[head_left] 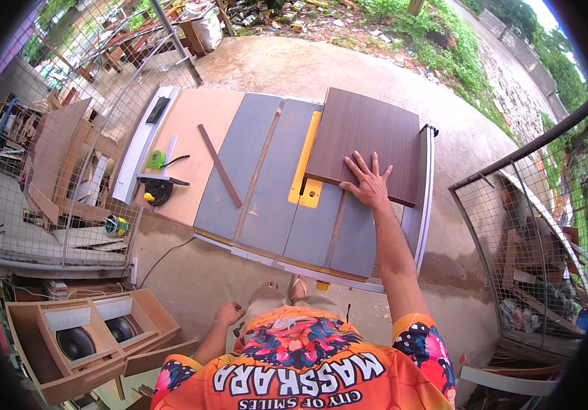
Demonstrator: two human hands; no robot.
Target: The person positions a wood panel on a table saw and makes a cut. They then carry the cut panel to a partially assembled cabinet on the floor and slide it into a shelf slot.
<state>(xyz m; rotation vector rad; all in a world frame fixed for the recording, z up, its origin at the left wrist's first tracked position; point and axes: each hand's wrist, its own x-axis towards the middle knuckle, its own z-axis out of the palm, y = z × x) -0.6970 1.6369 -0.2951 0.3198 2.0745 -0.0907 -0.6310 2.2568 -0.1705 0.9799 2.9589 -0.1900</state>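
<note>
My right hand [369, 181] lies on the near part of a dark brown wood-grain board [369, 130], its fingers spread. The board rests on the grey top of a table saw [260, 205], between the yellow insert plate [312, 193] and the metal fence [425, 184] on the right. Part of the insert and any blade are hidden under or beside the board. My left hand [229, 313] hangs low beside my body, away from the saw; its fingers look loosely curled and hold nothing I can see. A thin brown strip [219, 166] lies slantwise at the table's left.
On the pale left extension sit a green tape measure [156, 160] and a black mitre gauge [160, 188]. A wooden speaker cabinet [92, 335] stands lower left. Wire mesh gates [526, 225] flank both sides. A cable [161, 263] runs across the floor.
</note>
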